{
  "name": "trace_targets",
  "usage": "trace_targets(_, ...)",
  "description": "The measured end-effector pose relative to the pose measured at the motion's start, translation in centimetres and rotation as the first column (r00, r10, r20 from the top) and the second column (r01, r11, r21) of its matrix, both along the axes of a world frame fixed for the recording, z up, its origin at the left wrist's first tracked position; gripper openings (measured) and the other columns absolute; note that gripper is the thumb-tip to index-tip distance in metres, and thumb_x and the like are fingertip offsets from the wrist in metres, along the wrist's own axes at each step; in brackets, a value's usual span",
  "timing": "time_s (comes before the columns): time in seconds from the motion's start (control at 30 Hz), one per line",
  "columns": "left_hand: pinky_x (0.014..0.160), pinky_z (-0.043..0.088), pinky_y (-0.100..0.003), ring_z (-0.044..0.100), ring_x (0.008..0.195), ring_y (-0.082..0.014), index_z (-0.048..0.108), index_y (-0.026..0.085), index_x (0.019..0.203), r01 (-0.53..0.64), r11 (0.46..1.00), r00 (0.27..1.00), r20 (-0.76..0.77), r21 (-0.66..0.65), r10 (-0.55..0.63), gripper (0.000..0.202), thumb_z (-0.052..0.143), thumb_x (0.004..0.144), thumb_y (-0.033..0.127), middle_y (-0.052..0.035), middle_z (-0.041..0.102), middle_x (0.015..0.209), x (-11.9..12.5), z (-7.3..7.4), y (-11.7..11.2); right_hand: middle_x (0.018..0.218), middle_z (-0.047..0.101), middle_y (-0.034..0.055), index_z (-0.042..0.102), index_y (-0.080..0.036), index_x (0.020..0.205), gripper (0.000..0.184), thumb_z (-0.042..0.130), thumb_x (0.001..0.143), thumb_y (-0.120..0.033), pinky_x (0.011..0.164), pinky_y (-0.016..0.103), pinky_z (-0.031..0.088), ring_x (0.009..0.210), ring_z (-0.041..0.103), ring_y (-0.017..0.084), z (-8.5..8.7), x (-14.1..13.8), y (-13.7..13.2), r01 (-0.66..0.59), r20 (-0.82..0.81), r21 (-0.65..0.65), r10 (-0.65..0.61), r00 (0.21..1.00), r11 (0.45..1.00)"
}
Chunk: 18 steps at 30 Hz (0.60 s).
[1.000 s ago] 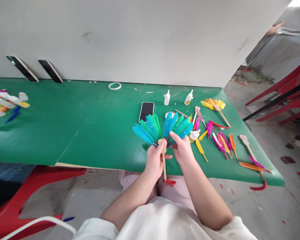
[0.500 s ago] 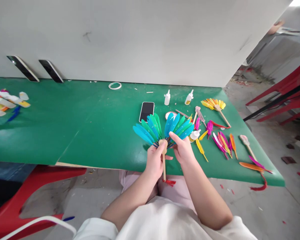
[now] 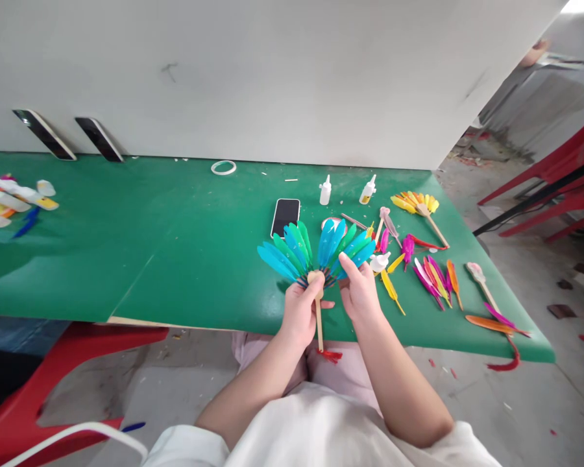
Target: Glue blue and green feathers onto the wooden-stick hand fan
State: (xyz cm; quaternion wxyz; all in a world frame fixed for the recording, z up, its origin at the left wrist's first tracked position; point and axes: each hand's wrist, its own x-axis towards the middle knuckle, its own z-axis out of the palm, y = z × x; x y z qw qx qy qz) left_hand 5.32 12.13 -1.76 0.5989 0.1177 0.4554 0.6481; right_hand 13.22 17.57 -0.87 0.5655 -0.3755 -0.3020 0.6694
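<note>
The blue-and-green feather fan (image 3: pixel 296 250) is held across the table's (image 3: pixel 189 272) near edge, right of its middle. The left hand (image 3: pixel 299 308) pinches its wooden head, thumb in front, fingers behind. The right hand's (image 3: pixel 360 292) thumb has just slid outward over the feathers on that side, which suggests attention has shifted to the outer ones; its other fingers are hidden, so whether they pinch I cannot tell. Against 0.5 s ago, that hand sits farther right, covering more of the nearest bottle (image 3: pixel 379 262) (its label is out of sight), while the left has stayed. Beyond, 2 white bottles (image 3: pixel 325 192) stand toward the far edge; a yellow fan (image 3: pixel 413 202) lies near the far right corner.
</note>
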Motion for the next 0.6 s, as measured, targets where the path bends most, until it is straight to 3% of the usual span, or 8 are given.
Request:
trace_targets(0.3, 0.04, 0.048, -0.014, 0.052, 0.059, -0.0065, 0.063, 0.015, 0.079, 0.03, 1.0, 0.999, 0.03, 0.003, -0.03, 0.029, 0.073, 0.061, 0.034, 0.002, 0.055, 0.074, -0.19, -0.05, 0.1, 0.088, 0.069, 0.0011, 0.065, -0.019, 0.087, 0.025, 0.071, 0.065, -0.029, 0.079, 0.035, 0.05, 0.081, 0.063, 0.019, 0.12, 0.1, 0.0, 0.017, 0.019, 0.033, -0.018, 1.0, 0.999)
trace_targets(0.6, 0.038, 0.048, -0.013, 0.057, 0.066, -0.0094, 0.064, 0.015, 0.082, 0.033, 0.999, 0.999, -0.002, 0.006, -0.033, 0.029, 0.072, 0.062, 0.033, -0.0002, 0.057, 0.077, -0.12, -0.13, 0.2, 0.088, 0.068, 0.0006, 0.064, -0.02, 0.091, 0.028, 0.071, 0.065, -0.028, 0.074, 0.033, 0.05, 0.078, 0.062, 0.018, -0.3, 0.23, -0.01, 0.075, 0.056, 0.06, -0.079, 0.995, 0.995)
